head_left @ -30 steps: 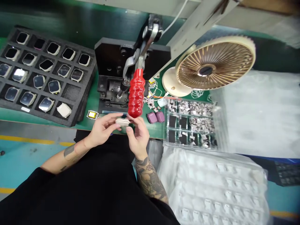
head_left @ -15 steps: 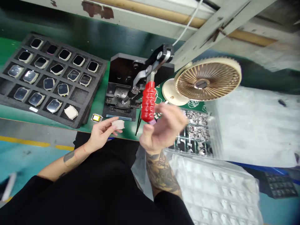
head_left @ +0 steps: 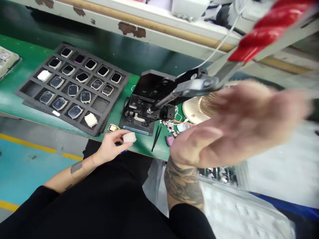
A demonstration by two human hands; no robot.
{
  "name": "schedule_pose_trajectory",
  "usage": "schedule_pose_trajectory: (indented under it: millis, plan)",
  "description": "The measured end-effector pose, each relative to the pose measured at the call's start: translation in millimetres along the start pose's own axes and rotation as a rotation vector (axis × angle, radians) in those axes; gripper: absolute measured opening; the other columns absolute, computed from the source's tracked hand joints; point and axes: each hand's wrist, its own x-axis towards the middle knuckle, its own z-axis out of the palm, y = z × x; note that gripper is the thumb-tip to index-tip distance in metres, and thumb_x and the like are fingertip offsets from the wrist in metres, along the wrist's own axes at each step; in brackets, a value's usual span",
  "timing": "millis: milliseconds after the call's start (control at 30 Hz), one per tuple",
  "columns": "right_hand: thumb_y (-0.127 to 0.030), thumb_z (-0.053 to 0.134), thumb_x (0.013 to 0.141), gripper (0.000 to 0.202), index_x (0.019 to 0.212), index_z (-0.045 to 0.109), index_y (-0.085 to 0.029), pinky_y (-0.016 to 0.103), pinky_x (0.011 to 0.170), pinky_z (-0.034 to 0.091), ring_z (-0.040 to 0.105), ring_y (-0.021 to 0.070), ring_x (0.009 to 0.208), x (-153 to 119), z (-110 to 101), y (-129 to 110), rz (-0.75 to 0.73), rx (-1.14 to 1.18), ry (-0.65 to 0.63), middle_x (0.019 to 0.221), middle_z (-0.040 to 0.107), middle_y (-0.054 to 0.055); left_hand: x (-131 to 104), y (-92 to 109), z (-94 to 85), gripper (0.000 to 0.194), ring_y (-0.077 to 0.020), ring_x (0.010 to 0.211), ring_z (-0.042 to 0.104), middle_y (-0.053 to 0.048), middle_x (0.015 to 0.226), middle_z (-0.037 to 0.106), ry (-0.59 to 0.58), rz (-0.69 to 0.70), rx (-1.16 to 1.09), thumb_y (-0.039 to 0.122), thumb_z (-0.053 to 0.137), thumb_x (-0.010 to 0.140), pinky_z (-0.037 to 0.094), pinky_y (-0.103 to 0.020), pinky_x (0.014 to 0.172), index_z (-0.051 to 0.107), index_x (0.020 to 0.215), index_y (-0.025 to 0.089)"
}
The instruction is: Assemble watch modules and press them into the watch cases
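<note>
My left hand [head_left: 113, 144] pinches a small whitish smartwatch case [head_left: 129, 137] by its edge, over the front of the bench, just before the press. My right hand [head_left: 231, 129] is raised large and blurred at the right, fingers stretched out and nothing visible in it. Above it rises the lever with a red ribbed grip [head_left: 264, 31], apart from the palm. That lever belongs to a black toggle press [head_left: 152, 99] standing on the bench. Beside my left fingers lies an opened watch part with a yellow-framed piece [head_left: 113, 127].
A dark foam tray [head_left: 99, 103] with several smartwatches sits on the left. Black tweezers [head_left: 156, 137] and a purple watch case [head_left: 170, 140] lie right of the press. A cream fan [head_left: 194, 109] is partly hidden by my right hand. Plastic-wrapped trays [head_left: 239, 209] are at lower right.
The red-gripped lever has swung up and to the right. My right hand has risen rightward, fingers stretching out. My left hand still holds the watch case; the view has shifted.
</note>
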Motion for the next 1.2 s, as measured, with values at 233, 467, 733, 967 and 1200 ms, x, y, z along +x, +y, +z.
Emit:
schedule_pose_trajectory:
  millis: [233, 467, 733, 967, 1200]
  plan:
    - [-0.016, 0.054, 0.11, 0.037, 0.141, 0.073, -0.021, 0.055, 0.113, 0.064, 0.073, 0.0306, 0.13, -100, -8, 51, -0.065, -0.473, -0.518, 0.136, 0.078, 0.015, -4, -1, -16.1, 0.034, -0.0207, 0.088, 0.083, -0.01, 0.115, 0.087, 0.007, 0.216, 0.36, 0.036, 0.089, 0.093, 0.072, -0.031, 0.082, 0.086, 0.123, 0.018]
    - [-0.008, 0.053, 0.106, 0.031, 0.128, 0.075, -0.011, 0.053, 0.12, 0.056, 0.068, 0.0325, 0.129, -81, 29, 83, 0.083, -0.724, -0.882, 0.126, 0.076, 0.021, 3, 14, -23.5, 0.037, -0.0275, 0.105, 0.082, -0.008, 0.125, 0.085, -0.026, 0.443, 0.639, 0.031, 0.086, 0.096, 0.069, -0.042, 0.098, 0.082, 0.132, 0.026]
    - [-0.008, 0.045, 0.109, 0.052, 0.161, 0.052, -0.012, 0.04, 0.132, 0.05, 0.055, 0.0221, 0.154, -106, -21, 33, 0.154, -0.49, -0.53, 0.159, 0.062, 0.018, 51, 22, -17.5, 0.048, -0.0336, 0.112, 0.075, -0.016, 0.14, 0.075, -0.029, 0.631, 1.12, 0.038, 0.072, 0.107, 0.057, -0.043, 0.091, 0.07, 0.154, 0.027]
    - [-0.02, 0.045, 0.116, 0.048, 0.163, 0.05, -0.019, 0.043, 0.13, 0.054, 0.059, 0.0228, 0.151, -139, -59, 3, 0.209, -0.405, -0.357, 0.158, 0.064, 0.016, 93, 21, 11.9, 0.052, -0.0219, 0.061, 0.048, -0.01, 0.081, 0.064, 0.014, 0.49, 1.55, 0.058, 0.052, 0.112, 0.025, -0.033, 0.06, 0.084, 0.12, 0.019]
    - [-0.021, 0.047, 0.115, 0.052, 0.167, 0.048, -0.025, 0.045, 0.124, 0.059, 0.065, 0.0244, 0.145, -164, -71, -1, 0.264, -0.405, -0.251, 0.155, 0.066, 0.015, 84, 29, 11.5, 0.047, -0.0253, 0.076, 0.066, -0.016, 0.12, 0.08, -0.093, 0.541, 1.546, 0.048, 0.047, 0.115, 0.029, -0.035, 0.059, 0.078, 0.137, 0.019]
